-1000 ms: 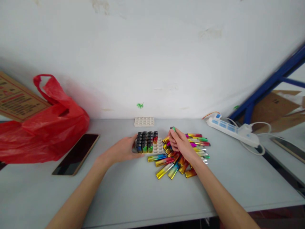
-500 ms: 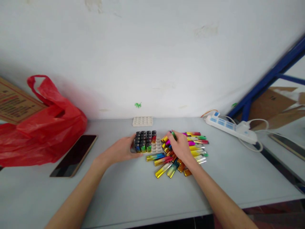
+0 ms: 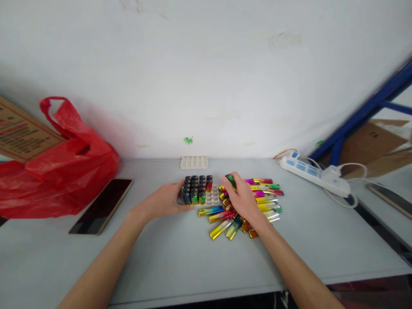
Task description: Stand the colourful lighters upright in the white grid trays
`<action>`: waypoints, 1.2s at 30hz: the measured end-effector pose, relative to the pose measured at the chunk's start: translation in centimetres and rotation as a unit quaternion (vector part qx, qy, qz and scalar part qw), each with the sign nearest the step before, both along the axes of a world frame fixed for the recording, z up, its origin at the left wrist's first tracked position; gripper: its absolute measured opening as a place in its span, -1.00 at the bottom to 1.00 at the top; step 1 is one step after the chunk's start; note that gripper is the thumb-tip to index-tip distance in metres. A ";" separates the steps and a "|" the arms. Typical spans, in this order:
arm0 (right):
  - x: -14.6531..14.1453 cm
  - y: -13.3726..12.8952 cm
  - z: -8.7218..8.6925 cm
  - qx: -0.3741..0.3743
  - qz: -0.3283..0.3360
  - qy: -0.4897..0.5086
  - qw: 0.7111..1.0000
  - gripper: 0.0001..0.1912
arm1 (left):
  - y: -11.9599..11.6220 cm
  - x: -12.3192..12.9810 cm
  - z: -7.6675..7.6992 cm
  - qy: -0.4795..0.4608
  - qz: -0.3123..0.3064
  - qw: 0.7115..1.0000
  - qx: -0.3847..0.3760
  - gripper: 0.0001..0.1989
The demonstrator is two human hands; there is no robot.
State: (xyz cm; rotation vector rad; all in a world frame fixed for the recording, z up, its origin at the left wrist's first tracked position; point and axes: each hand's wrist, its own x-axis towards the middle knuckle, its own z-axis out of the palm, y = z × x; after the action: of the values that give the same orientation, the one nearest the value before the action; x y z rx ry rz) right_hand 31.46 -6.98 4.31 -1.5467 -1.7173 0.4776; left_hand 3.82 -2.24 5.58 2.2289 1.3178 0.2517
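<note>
Head view: we hold our left hand [image 3: 165,201] half open, spread around the left end of a white tray [image 3: 213,197] and the block of upright lighters [image 3: 195,189] standing in it; we cannot see every fingertip. Black tops face up over blue, green and red bodies, and open sockets show at the tray's right side. Our right hand [image 3: 243,197] is closed, thumb against fingers, on a green lighter [image 3: 231,180] with a dark end. It is just right of the tray, over the left part of a heap of loose lighters [image 3: 267,199] in metallic yellow, red, blue, magenta and silver, which lies on the grey counter [image 3: 174,262]. Behind the filled tray, near the wall, we see a second white tray [image 3: 194,162]. To our left lie a phone [image 3: 101,207] and a red plastic bag [image 3: 71,176]; to our right, a white power strip [image 3: 313,175] with cables.
</note>
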 end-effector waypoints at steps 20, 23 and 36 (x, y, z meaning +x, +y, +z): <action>-0.8 0.2 -1.1 0.065 0.144 -0.147 0.976 -0.81 | 0.1 -0.3 -0.3 0.007 -0.030 0.999 0.009 -0.32; -0.9 0.4 -0.8 0.066 0.152 -0.206 0.964 -0.80 | 0.1 -0.2 -0.2 0.034 -0.030 0.999 0.012 -0.31; 1.0 -0.7 1.6 0.080 0.118 -0.195 0.970 -0.82 | 0.2 -0.1 -0.3 0.060 -0.040 0.997 0.022 -0.29</action>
State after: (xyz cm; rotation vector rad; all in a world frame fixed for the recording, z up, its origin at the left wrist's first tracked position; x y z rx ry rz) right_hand 32.50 -7.69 5.93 -1.3892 -2.1984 0.1478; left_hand 3.67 -2.01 5.31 2.3601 1.2924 0.1195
